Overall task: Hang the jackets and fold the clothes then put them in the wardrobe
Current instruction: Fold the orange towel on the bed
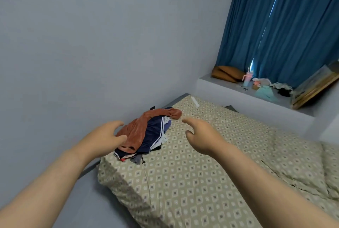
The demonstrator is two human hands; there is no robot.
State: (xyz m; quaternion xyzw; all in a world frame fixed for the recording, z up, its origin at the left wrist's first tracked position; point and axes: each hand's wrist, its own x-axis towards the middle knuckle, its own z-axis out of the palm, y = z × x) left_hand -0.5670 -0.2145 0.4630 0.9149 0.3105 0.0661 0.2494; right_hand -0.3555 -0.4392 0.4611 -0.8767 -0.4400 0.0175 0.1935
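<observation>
A heap of clothes point(146, 134) lies on the bed point(211, 172) near its left corner, by the wall. A rust-brown garment point(135, 132) drapes over the top of a navy piece with white stripes point(156, 136). My left hand point(104, 138) is stretched out at the heap's left edge, fingers spread, holding nothing. My right hand point(201, 136) hovers just right of the heap with curled, parted fingers, empty too. Whether either hand touches the cloth is unclear. No wardrobe or hanger is in view.
The bed has a beige patterned sheet and stands against a pale blue wall point(91, 53). A ledge point(247, 95) at the back right carries a brown cushion point(227, 73), a pink cup point(247, 79), small clutter and a leaning picture frame point(315, 86). Blue curtains point(284, 26) hang above.
</observation>
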